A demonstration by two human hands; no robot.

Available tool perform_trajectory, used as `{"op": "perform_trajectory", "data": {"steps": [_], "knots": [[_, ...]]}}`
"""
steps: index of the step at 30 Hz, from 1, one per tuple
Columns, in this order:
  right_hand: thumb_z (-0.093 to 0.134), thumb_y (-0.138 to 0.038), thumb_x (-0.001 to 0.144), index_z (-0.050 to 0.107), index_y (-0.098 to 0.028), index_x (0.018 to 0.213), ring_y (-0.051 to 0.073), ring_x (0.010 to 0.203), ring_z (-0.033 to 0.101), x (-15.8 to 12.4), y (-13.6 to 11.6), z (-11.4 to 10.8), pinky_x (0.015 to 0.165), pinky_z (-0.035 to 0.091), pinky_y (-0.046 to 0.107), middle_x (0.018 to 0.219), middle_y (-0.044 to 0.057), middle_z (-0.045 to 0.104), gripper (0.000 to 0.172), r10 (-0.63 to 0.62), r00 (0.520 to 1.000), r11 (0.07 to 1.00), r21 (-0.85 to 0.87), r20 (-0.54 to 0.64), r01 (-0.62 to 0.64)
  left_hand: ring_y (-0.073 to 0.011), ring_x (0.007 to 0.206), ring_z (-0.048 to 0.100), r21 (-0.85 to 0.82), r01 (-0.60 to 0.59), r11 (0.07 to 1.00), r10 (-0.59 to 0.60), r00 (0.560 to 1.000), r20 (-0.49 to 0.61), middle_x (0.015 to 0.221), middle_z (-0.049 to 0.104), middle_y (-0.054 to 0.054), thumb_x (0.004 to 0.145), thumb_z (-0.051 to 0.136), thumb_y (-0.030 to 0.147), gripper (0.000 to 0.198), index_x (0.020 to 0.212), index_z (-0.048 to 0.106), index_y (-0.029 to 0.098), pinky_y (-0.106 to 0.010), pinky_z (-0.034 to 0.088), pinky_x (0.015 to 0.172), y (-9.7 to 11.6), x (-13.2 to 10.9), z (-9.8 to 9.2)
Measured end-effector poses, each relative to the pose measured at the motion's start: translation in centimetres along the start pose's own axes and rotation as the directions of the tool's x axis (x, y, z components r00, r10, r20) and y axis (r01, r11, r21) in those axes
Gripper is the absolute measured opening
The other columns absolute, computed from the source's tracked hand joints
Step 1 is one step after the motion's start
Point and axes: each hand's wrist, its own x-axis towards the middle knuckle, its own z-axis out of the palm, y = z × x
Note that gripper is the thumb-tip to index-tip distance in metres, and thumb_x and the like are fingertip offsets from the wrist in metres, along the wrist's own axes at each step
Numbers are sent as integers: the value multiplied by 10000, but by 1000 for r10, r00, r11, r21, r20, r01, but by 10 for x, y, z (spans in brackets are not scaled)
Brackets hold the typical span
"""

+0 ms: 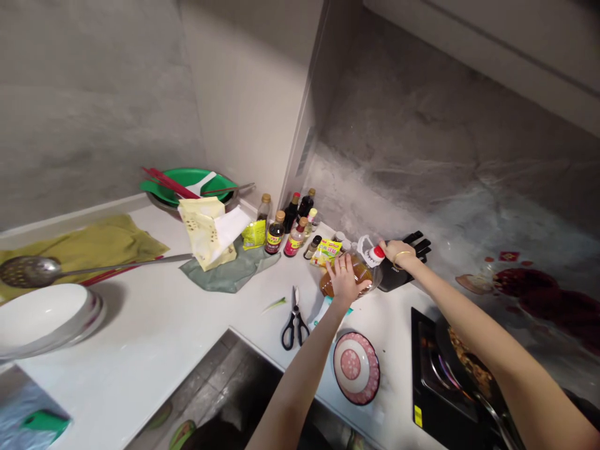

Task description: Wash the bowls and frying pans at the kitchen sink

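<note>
A large clear cooking oil jug (374, 275) with amber oil leans over on the counter. My left hand (344, 279) presses round its body with the fingers spread. At its neck, my right hand (397, 252) grips beside the red cap (379, 252); the fingertips are partly hidden. Under the left wrist lies a white and teal packet (323, 314). A yellow seasoning bag (327, 250) stands just behind the jug. Black-handled kitchen scissors (294, 322) rest left of my left forearm, and a pink patterned bowl (356, 367) is to its right.
Sauce bottles (274, 234) crowd the corner. A black knife block (391, 278) stands behind my right hand. On the lit gas stove (429, 390), a pan (443, 340) holds food beneath my right forearm. White bowls (44, 315) and a skimmer (44, 270) are at the left.
</note>
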Motion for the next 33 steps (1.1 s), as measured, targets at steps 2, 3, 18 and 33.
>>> {"op": "perform_trajectory", "data": {"steps": [2, 3, 18, 33], "knots": [[235, -590, 934, 681, -89, 1093, 289, 1043, 641, -8, -2, -3, 849, 469, 342, 1073, 216, 680, 689, -28, 991, 999, 40, -128, 33, -351, 1377, 285, -8, -2, 1000, 2, 1000, -1, 1440, 418, -205, 697, 547, 721, 1005, 1447, 314, 93, -601, 72, 1136, 0, -1, -1], [263, -598, 927, 664, -105, 1130, 278, 1081, 623, -10, -8, -5, 879, 458, 333, 1099, 202, 675, 667, -77, 978, 994, 64, -194, 91, -355, 1378, 284, -9, 6, 1000, -6, 1000, -5, 1443, 411, -210, 686, 551, 730, 1026, 1453, 303, 96, -603, 83, 1133, -1, -4, 0], [514, -304, 776, 581, -153, 485, 115, 447, 516, 5, -49, -9, 477, 346, 208, 443, 27, 560, 334, -177, 981, 822, 536, -81, 193, -356, 1387, 282, -30, 217, 976, -219, 972, -88, 1474, 328, -260, 696, 649, 600, 1051, 1493, 190, 91, -563, 204, 1128, -21, -49, 45], [507, -255, 759, 538, -153, 453, 58, 372, 360, 4, -150, -40, 439, 245, 199, 331, -51, 388, 324, -335, 917, 581, 718, -218, 383, -375, 1444, 87, -135, 265, 955, -290, 929, -231, 1518, 66, -332, 699, 684, 433, 1169, 1473, -85, 11, -514, 243, 1126, -100, -7, 9]]}}
